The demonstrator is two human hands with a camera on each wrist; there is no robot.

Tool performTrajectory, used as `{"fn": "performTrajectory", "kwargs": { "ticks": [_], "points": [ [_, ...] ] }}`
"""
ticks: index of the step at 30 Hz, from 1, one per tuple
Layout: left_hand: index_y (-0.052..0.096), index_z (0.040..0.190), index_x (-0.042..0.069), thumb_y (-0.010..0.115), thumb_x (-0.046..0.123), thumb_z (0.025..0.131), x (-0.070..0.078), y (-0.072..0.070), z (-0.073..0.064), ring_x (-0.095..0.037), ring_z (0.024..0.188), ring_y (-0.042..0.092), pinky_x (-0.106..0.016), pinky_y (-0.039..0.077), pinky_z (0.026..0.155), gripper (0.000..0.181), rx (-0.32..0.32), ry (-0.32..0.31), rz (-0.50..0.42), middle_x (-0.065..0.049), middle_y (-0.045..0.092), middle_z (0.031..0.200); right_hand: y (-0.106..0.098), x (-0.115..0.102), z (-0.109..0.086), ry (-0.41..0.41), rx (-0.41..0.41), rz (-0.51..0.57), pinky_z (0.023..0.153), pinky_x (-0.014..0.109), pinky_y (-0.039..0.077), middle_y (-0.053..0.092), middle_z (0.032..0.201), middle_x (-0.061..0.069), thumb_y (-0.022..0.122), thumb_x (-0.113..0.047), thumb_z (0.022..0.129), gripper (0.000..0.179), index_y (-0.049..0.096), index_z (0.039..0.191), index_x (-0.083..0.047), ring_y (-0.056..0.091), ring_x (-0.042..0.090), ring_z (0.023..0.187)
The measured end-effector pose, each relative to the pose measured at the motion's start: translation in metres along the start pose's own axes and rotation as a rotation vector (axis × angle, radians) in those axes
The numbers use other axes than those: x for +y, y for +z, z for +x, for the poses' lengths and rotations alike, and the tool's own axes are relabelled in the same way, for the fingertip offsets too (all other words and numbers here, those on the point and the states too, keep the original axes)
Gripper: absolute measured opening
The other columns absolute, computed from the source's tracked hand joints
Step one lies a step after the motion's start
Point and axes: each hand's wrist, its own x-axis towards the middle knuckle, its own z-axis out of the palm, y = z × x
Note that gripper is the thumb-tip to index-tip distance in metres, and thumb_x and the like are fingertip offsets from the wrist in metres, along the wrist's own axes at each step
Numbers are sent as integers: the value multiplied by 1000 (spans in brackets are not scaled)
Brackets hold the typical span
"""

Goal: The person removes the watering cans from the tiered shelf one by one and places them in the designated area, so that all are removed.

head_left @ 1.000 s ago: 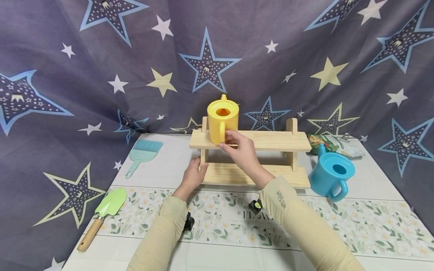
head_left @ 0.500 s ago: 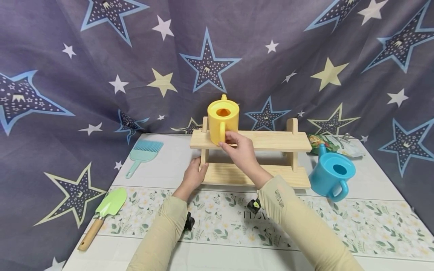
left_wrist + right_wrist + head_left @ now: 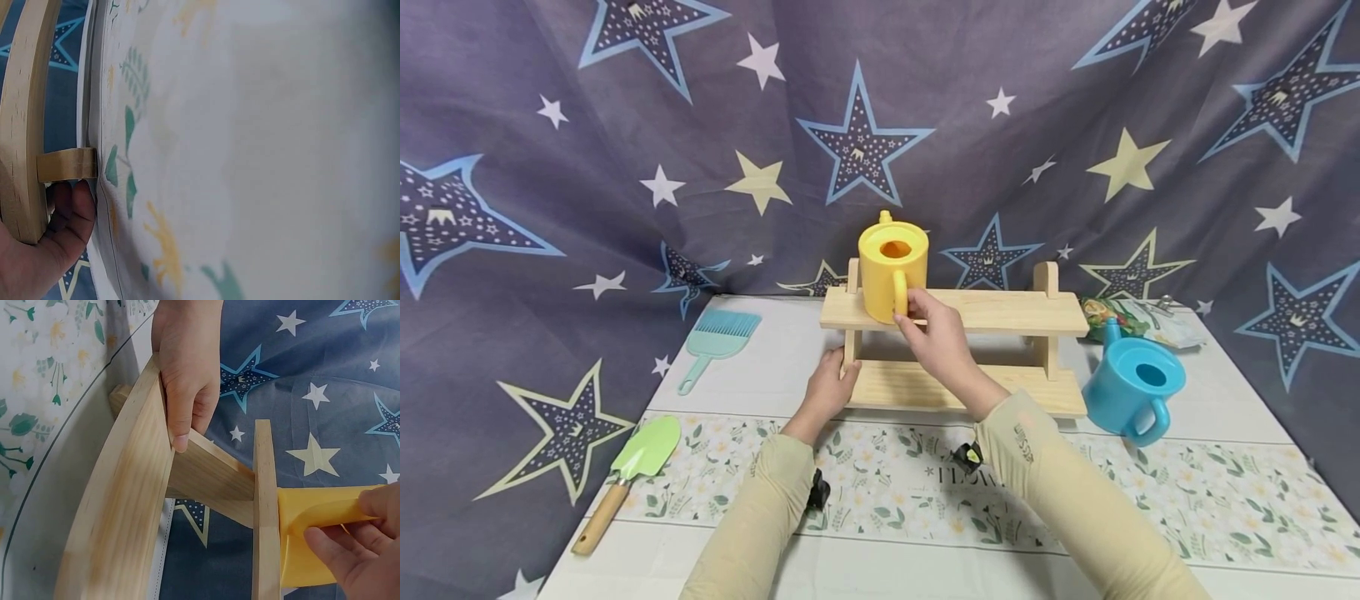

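A yellow watering can (image 3: 882,279) stands upright on the upper board, at the left end of a two-tier wooden shelf (image 3: 1000,310). Its handle faces the person and its spout points back. My right hand (image 3: 938,333) pinches that handle between thumb and fingers, also visible in the right wrist view, where the hand (image 3: 369,544) is at the lower right. At the shelf's lower left end, my left hand (image 3: 829,385) grips the lower board. Thumb above and fingers curled beneath show in the left wrist view, with the hand (image 3: 47,250) beside a short wooden foot (image 3: 69,165).
A blue watering can (image 3: 1131,387) stands right of the shelf, before some seed-like packets (image 3: 1142,321). On the left lie a teal brush (image 3: 718,337) and a green hand trowel (image 3: 628,479) with a wooden handle. A star-printed cloth (image 3: 700,125) hangs behind the table.
The yellow watering can has turned slightly in place: its handle has swung right and its spout left. My right fingers have moved a little right with the handle. The left hand stays put.
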Motion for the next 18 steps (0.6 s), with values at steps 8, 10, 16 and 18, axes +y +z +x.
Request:
{"fn": "performTrajectory", "kwargs": {
  "ticks": [8, 10, 16, 18],
  "points": [
    [40, 147, 6, 45, 31, 104, -1, 0, -1, -30, 118, 53, -47, 43, 102, 50, 2, -2, -5, -16, 49, 128, -3, 2, -4, -15, 8, -17, 79, 33, 58, 68, 104, 10, 63, -8, 96, 20, 63, 116, -4, 65, 22, 96],
    [40, 147, 6, 45, 31, 104, 0, 0, -1, -30, 119, 53, -47, 43, 102, 50, 2, -3, -5, -16, 49, 129, -4, 2, -6, -19, 9, -18, 79, 33, 58, 68, 105, 10, 63, -9, 96, 21, 63, 116, -4, 65, 21, 96],
    [39, 147, 6, 44, 32, 104, -1, 0, 0, -31, 120, 52, -47, 42, 103, 50, 5, 2, -1, -15, 49, 130, -7, 3, -9, -37, 21, -8, 79, 34, 58, 68, 108, 10, 62, -9, 96, 23, 64, 119, -4, 66, 22, 97],
    [39, 147, 6, 44, 32, 104, -1, -1, 0, -30, 119, 53, -46, 42, 103, 50, 4, 4, 0, -15, 49, 129, -8, 3, -9, -41, 28, -3, 79, 34, 58, 69, 108, 10, 62, -9, 96, 23, 64, 119, -4, 66, 22, 97]
  ]
}}
